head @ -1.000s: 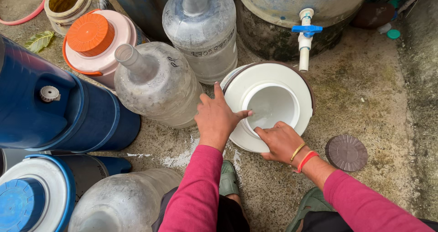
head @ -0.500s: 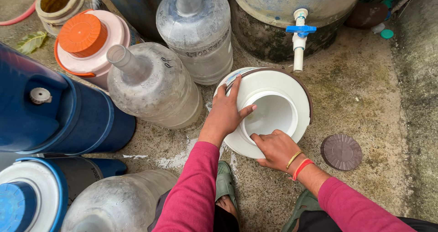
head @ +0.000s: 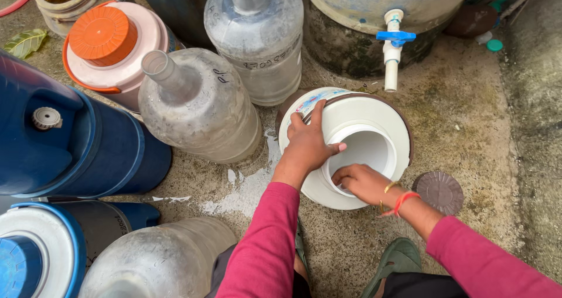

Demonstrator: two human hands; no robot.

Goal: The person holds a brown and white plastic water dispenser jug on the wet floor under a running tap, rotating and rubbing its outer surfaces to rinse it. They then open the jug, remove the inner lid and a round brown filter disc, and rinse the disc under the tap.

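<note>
The white container (head: pixel 351 128) sits on the wet concrete floor (head: pixel 468 116) below the tap (head: pixel 393 46). Left hand (head: pixel 307 146) lies flat and open on its rim; right hand (head: pixel 363 182) curls over the opening's edge.

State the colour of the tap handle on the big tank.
Blue, on a white tap, seen in the head view.

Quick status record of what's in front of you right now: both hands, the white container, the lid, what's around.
left hand: flat on the white container's top, steadying it
right hand: fingers reaching into the container's wide mouth
container: tilted on wet concrete floor, opening facing the camera
brown lid: lying on the floor, right of the container, apart from it
tap: white with blue handle, just behind the container
nearby: clear water jugs, blue drum
</note>
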